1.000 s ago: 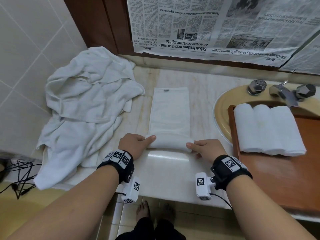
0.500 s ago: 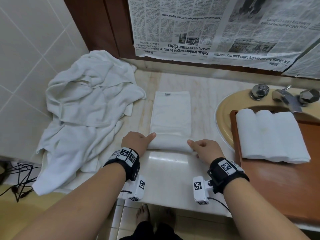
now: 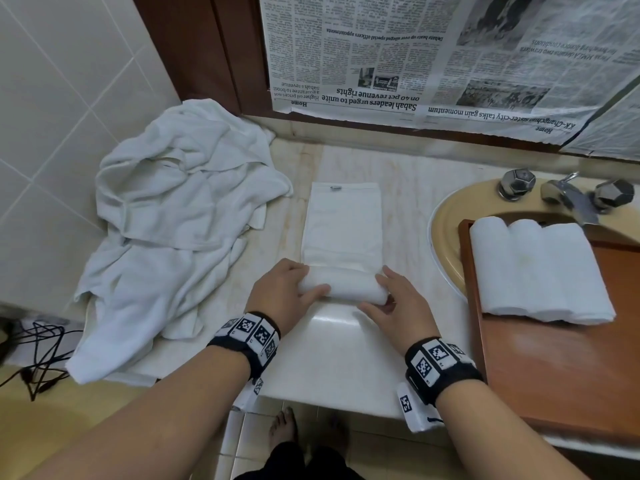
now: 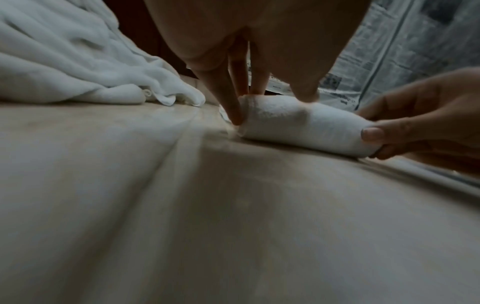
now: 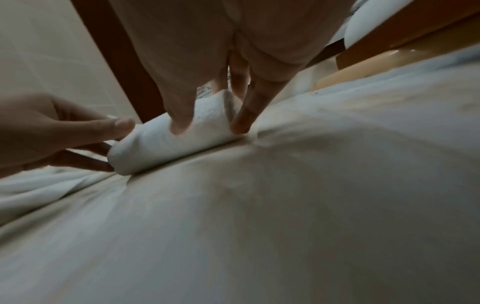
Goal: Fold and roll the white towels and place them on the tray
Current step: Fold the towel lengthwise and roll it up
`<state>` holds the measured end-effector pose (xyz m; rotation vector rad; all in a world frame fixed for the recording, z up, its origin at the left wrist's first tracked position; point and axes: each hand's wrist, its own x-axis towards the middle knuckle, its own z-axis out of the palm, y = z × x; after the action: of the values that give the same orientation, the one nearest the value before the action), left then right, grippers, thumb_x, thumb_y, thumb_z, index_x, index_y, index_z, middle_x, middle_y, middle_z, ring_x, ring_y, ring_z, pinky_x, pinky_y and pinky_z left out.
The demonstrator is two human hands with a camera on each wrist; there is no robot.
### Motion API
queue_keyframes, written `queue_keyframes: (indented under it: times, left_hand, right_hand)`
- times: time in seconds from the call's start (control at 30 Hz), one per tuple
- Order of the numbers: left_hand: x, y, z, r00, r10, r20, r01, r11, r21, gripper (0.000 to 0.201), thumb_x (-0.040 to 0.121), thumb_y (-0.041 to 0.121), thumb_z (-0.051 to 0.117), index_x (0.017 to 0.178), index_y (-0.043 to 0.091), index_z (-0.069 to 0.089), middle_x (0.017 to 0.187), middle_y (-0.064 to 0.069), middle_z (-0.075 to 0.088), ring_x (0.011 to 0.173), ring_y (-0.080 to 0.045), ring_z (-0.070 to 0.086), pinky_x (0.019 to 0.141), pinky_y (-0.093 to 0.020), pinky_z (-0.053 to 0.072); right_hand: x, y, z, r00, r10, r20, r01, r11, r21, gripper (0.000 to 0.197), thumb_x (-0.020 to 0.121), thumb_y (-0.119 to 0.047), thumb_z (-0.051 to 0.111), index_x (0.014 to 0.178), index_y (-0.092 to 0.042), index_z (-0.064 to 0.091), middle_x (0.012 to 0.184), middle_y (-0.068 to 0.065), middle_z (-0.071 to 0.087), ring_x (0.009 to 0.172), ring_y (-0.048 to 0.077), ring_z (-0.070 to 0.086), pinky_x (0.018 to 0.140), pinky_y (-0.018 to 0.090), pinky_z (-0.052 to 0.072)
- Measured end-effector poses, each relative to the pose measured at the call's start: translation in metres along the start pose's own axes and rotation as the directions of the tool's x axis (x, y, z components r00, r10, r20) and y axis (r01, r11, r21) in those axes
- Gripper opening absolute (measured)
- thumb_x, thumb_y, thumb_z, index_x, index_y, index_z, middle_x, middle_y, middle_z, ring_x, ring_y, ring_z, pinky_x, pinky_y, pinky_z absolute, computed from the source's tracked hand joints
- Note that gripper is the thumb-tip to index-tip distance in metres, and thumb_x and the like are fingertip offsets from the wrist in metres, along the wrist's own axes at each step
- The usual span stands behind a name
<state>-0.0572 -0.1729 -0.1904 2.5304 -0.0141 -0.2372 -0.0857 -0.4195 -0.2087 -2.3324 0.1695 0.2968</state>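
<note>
A pale marble bathroom counter (image 3: 346, 368) runs beneath a sheet of newspaper (image 3: 433, 57) taped to the wall. At far left a heap of unfolded white towels (image 3: 173, 220) lies crumpled against the tiles. At centre, a folded towel (image 3: 343, 223) lies flat on the stone, its near end wound into a roll (image 3: 341, 289). The left hand (image 3: 280, 294) holds the roll's left end, thumb on the near side and fingers curled over the top; the right hand (image 3: 398, 303) grips the opposite end the same way. The cloth looks soft, light and quick to slacken, so the roll likely needs even pressure at both ends to stay tight and straight. At right, a wooden tray (image 3: 554, 368) rests across a yellow basin (image 3: 446, 230) below chrome taps (image 3: 568, 192); three rolled towels (image 3: 536, 268) lie side by side, touching, at its far end, the near part bare.
</note>
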Motion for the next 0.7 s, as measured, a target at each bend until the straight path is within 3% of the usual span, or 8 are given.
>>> queue_keyframes:
  times: [0.13,0.3,0.37,0.47,0.6,0.7]
  left_hand:
    - [-0.008,-0.009,0.001,0.999,0.018,0.03,-0.018,1.0,0.021,0.062,0.081,0.055,0.078,0.133,0.024,0.062,0.121,0.012,0.057,0.108,-0.013,0.06,0.095,-0.024,0.045]
    - [-0.011,-0.019,0.002,0.999,-0.027,0.037,0.029,0.998,-0.049,0.06,0.077,0.057,0.08,0.127,0.027,0.066,0.106,0.017,0.058,0.098,-0.008,0.058,0.094,-0.027,0.048]
    - [-0.012,-0.021,0.001,0.998,-0.046,0.047,0.05,0.996,-0.08,0.059,0.076,0.057,0.082,0.125,0.03,0.067,0.104,0.019,0.058,0.095,-0.006,0.058,0.093,-0.028,0.049]
    - [-0.012,-0.021,-0.002,0.996,-0.064,0.058,0.069,0.993,-0.096,0.056,0.075,0.056,0.083,0.123,0.032,0.068,0.101,0.02,0.058,0.092,-0.004,0.057,0.091,-0.027,0.049]
    - [-0.012,-0.028,0.0,0.996,-0.074,0.058,0.081,0.988,-0.135,0.054,0.072,0.058,0.084,0.12,0.037,0.069,0.099,0.022,0.06,0.09,0.004,0.057,0.087,-0.021,0.047]
    - [-0.011,-0.03,0.0,0.993,-0.101,0.063,0.111,0.977,-0.182,0.051,0.072,0.059,0.083,0.117,0.041,0.07,0.101,0.026,0.064,0.093,0.008,0.059,0.089,-0.019,0.048]
  right_hand:
    - [0.001,0.005,-0.001,0.999,-0.03,0.015,0.03,0.999,-0.016,0.063,0.091,-0.026,0.075,0.149,-0.028,0.048,0.146,-0.013,0.054,0.121,0.014,0.06,0.109,0.037,0.047]
    - [0.004,0.01,-0.011,0.995,-0.053,0.086,0.066,0.985,-0.157,0.065,0.091,-0.04,0.071,0.15,-0.034,0.045,0.132,-0.011,0.06,0.118,0.013,0.057,0.106,0.03,0.045]
    - [0.003,0.012,-0.013,0.994,-0.052,0.098,0.071,0.975,-0.21,0.073,0.085,-0.052,0.067,0.152,-0.037,0.041,0.123,-0.01,0.059,0.117,0.009,0.051,0.102,0.027,0.044]
    - [0.001,0.017,-0.011,0.992,-0.079,0.097,0.1,0.967,-0.235,0.084,0.075,-0.068,0.055,0.152,-0.041,0.036,0.127,-0.016,0.056,0.12,0.012,0.045,0.106,0.03,0.042]
    - [0.001,0.016,-0.011,0.995,-0.001,0.096,0.024,0.97,-0.241,0.064,0.078,-0.063,0.067,0.137,-0.049,0.046,0.117,-0.005,0.045,0.115,0.023,0.052,0.101,0.033,0.043]
    - [0.003,0.013,-0.015,0.994,0.031,0.108,-0.006,0.974,-0.226,0.06,0.078,-0.063,0.069,0.134,-0.051,0.048,0.117,-0.005,0.042,0.115,0.024,0.051,0.099,0.032,0.042]
